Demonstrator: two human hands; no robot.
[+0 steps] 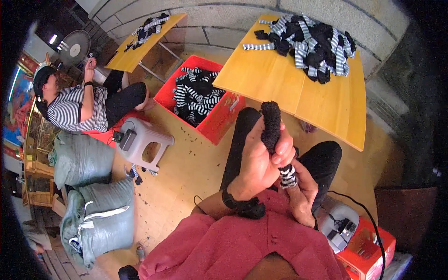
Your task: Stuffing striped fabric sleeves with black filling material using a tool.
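Observation:
In front of my lap I hold one sock with both hands. Its fuzzy black end (pixel 271 123) sticks up out of my closed left hand (pixel 263 163). Below that hand, the sock's black-and-white striped part (pixel 288 177) runs down to my right hand (pixel 304 192), whose fingers wrap around it. A dark band (pixel 242 205) circles my left wrist. Beyond my hands, a tangled pile of black and striped socks (pixel 317 46) lies on a yellow wooden table (pixel 326 107).
A red bin (pixel 219 126) full of striped socks (pixel 196 95) stands left of the table. Further left, a seated person (pixel 77 105) works near a grey stool (pixel 144 140), bulging sacks (pixel 102 219) and a fan (pixel 74 46). A black cable (pixel 373 219) and red crate (pixel 368 252) are at my right.

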